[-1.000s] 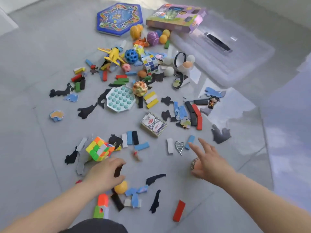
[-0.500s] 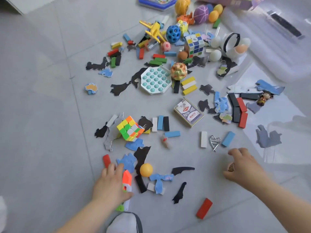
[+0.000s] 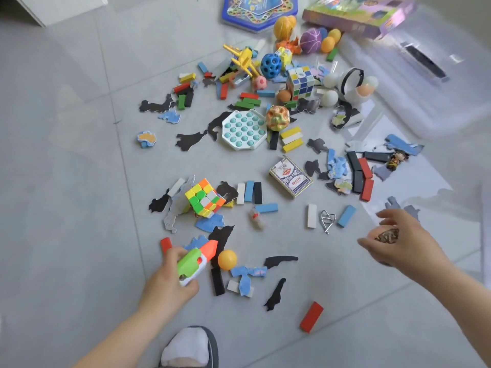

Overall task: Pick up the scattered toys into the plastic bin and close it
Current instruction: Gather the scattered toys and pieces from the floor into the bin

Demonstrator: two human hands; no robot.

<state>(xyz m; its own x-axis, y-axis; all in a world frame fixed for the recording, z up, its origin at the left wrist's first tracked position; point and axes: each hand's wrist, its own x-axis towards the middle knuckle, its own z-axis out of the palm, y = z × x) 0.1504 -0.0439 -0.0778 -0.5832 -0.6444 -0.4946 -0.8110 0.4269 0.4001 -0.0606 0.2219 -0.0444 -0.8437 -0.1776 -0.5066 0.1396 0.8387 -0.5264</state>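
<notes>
Head view: grey tiled floor [image 3: 66,181] filling frame, toys strewn across middle. Next in size, clear plastic bin [image 3: 438,102] at far upper right, blurred, long axis slanting from upper left down to lower right, black handle [image 3: 425,62] showing on or through top. Can't tell whether lid on, nor what's inside; nothing plainly visible in it. Purple game box [image 3: 356,17] at bin's far-left corner, overlapping or resting on it, unclear which; blue hexagonal board [image 3: 255,11] just left of that. Key relation for coming move: bin ahead & to right of both hands, well apart from each, most of toy scatter lying between left hand and bin. Right hand clearly nearer, so prob. first to drop its load. Right hand [image 3: 401,243] raised at mid-right, fingers curled round small brown mottled piece [image 3: 386,235], forefinger partly extended. Left hand [image 3: 167,282] low centre-left, wrapped round butt of green-and-orange toy [image 3: 195,260]; lifted or just on floor, hard to say. Toy's long axis pointing up & right, orange tip roughly toward bin. Among loose stuff: white pop-it tray [image 3: 243,130] mid-scatter, card deck [image 3: 291,177] right of centre, bright cube [image 3: 204,197] above left hand, red block [image 3: 311,316] nearest camera, orange ball [image 3: 227,259] just beside toy's tip. Judging by layout: early stage, nearly everything on floor, closing step far off.
</notes>
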